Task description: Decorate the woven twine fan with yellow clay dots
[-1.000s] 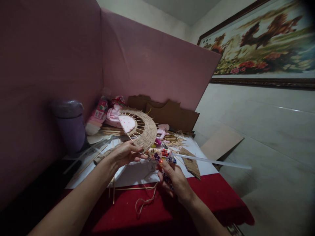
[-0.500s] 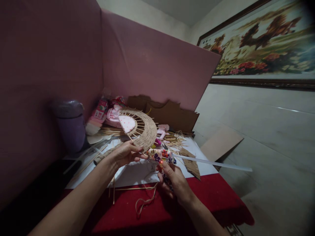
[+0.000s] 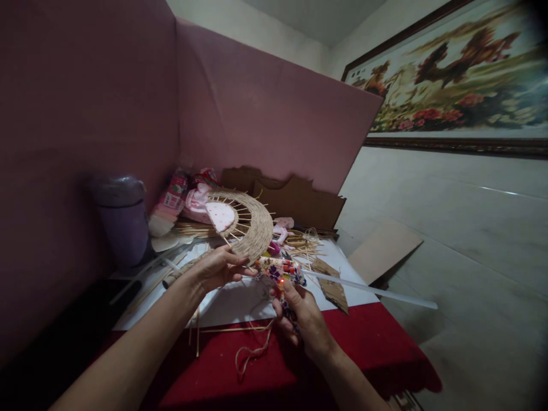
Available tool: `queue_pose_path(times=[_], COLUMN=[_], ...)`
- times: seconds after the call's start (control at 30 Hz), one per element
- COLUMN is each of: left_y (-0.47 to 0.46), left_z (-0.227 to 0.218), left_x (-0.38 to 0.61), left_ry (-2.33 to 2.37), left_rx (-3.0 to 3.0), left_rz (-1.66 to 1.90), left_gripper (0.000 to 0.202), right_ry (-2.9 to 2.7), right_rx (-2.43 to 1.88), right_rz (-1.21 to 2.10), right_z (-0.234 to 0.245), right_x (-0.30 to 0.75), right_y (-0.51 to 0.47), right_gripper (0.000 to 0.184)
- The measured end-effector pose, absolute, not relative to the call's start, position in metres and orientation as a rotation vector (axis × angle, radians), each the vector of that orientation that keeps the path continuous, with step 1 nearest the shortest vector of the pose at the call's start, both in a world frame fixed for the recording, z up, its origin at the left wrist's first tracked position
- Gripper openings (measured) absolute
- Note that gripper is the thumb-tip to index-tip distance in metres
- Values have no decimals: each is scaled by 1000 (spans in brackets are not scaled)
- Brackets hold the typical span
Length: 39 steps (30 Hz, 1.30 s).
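My left hand [image 3: 218, 267] grips the lower edge of a half-round woven piece [image 3: 252, 225], made of tan twine wound over thin radiating sticks, with a white dotted fabric centre [image 3: 221, 216]. It is held up, tilted, above the table. My right hand [image 3: 302, 315] is closed round the handle of a flower-patterned hot glue gun [image 3: 280, 269] whose red light glows. The gun's nozzle points left at the woven piece's bottom edge, close to my left fingers. A long pale glue stick [image 3: 372, 290] juts out of the gun's back toward the right.
A red cloth [image 3: 363, 348] covers the table, with a white sheet [image 3: 235, 302] on it. Loose sticks and twine [image 3: 252, 347] lie near me. A purple lidded container [image 3: 122, 220] stands at left. Cardboard pieces [image 3: 299, 200], pink items and brown scraps crowd the back, before pink partition panels [image 3: 265, 108].
Almost nothing has moved. The glue stick's far end has dipped slightly and the view has shifted a little; both hands keep their grips.
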<state>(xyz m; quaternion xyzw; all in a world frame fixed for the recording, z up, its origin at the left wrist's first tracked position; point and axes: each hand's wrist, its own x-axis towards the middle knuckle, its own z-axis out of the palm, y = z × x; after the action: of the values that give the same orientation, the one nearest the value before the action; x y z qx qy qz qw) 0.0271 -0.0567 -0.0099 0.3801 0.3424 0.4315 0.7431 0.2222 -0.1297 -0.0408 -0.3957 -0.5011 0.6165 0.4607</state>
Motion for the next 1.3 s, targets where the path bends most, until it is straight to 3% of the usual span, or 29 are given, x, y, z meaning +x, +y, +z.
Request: queue_pose_path(times=[1.3], left_y=[-54], left_z=[-12], left_x=[23], left_ry=[689], left_rx=[797], left_rz=[960], left_gripper=[31], right_ry=[-995], right_rx=[-859], right_rz=[1630], right_z=[-44], right_x=[215], right_y=[-135], right_gripper=[46])
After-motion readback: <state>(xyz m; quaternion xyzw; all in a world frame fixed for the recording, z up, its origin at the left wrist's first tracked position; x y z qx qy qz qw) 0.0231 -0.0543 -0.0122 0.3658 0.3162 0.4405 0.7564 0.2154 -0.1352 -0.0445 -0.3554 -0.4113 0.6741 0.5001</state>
